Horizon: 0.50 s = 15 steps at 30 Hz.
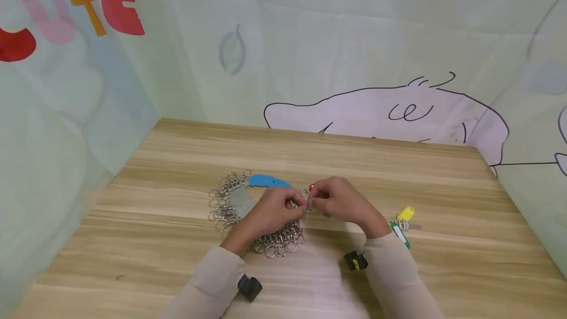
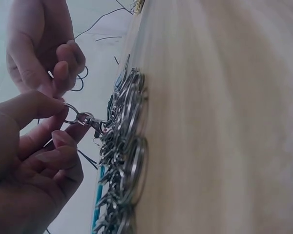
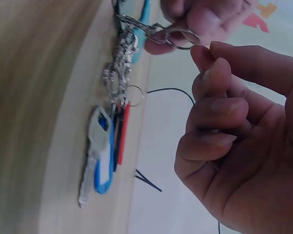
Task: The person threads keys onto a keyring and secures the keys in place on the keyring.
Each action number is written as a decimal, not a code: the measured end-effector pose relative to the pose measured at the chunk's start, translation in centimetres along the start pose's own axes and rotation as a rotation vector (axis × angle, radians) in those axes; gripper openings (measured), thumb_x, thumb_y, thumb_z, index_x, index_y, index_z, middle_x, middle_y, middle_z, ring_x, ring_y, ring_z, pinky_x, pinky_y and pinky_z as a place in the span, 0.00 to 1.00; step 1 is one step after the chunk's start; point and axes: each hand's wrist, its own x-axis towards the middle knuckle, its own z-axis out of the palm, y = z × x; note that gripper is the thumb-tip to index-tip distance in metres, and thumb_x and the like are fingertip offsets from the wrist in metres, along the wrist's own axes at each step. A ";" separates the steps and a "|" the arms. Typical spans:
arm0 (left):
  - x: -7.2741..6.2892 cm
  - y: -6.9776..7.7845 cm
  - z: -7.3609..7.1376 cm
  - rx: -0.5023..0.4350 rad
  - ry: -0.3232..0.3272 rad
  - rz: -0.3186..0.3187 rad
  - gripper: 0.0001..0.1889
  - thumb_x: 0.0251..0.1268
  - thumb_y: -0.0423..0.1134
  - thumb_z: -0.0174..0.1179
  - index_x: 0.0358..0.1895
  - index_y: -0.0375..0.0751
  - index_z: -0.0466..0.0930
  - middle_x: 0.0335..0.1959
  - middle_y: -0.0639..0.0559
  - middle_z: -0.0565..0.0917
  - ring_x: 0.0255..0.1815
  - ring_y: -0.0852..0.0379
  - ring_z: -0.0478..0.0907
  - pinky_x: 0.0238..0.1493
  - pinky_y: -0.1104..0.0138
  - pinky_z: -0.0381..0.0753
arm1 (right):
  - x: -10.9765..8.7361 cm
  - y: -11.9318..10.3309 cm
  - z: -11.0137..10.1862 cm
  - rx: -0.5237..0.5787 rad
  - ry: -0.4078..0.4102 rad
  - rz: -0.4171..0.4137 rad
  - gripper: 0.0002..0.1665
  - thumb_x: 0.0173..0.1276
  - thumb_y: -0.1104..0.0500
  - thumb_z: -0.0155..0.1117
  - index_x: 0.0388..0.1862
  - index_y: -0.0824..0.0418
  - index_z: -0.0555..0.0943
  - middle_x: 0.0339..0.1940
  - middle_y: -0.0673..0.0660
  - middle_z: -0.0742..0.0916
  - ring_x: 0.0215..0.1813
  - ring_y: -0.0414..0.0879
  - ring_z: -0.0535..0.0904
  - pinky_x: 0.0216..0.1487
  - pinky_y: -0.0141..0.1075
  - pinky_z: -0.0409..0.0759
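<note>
Thumb and fingers of my left hand (image 1: pixel 271 209) pinch a metal key ring (image 3: pixel 178 48). It hangs off a small swivel clasp (image 2: pixel 95 124) that leads down to a pile of metal rings (image 1: pixel 283 243). My right hand (image 1: pixel 342 202) has its thumb and index finger together at the ring's free edge, the other fingers curled in. Under and left of the hands lies a grey plate (image 1: pixel 241 203) with a blue curved handle (image 1: pixel 267 181), fringed with several clasps and rings. Part of it is hidden by the left hand.
Beyond the right hand lie a key (image 3: pixel 98 139), a blue tag (image 3: pixel 103 180) and a red tag (image 3: pixel 123 139). Right of the right forearm are a yellow tag (image 1: pixel 405 213), a green tag (image 1: pixel 400 235) and another key (image 1: pixel 414 226). Printed cloth (image 1: pixel 310 53) stands behind the wooden table (image 1: pixel 133 260).
</note>
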 end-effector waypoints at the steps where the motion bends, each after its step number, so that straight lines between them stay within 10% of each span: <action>1: 0.0 0.0 0.0 0.000 0.001 0.003 0.02 0.64 0.37 0.67 0.35 0.43 0.85 0.32 0.59 0.81 0.28 0.61 0.76 0.30 0.66 0.75 | 0.1 0.1 0.1 -0.016 -0.001 -0.005 0.06 0.67 0.69 0.62 0.31 0.65 0.84 0.21 0.52 0.82 0.22 0.42 0.74 0.23 0.34 0.72; 15: 0.0 0.2 -0.2 0.002 -0.029 0.015 0.03 0.63 0.34 0.67 0.37 0.40 0.89 0.31 0.60 0.83 0.27 0.62 0.77 0.29 0.67 0.75 | 0.4 0.7 0.9 -0.054 -0.053 -0.008 0.06 0.67 0.68 0.62 0.31 0.63 0.83 0.23 0.47 0.79 0.27 0.41 0.71 0.29 0.34 0.70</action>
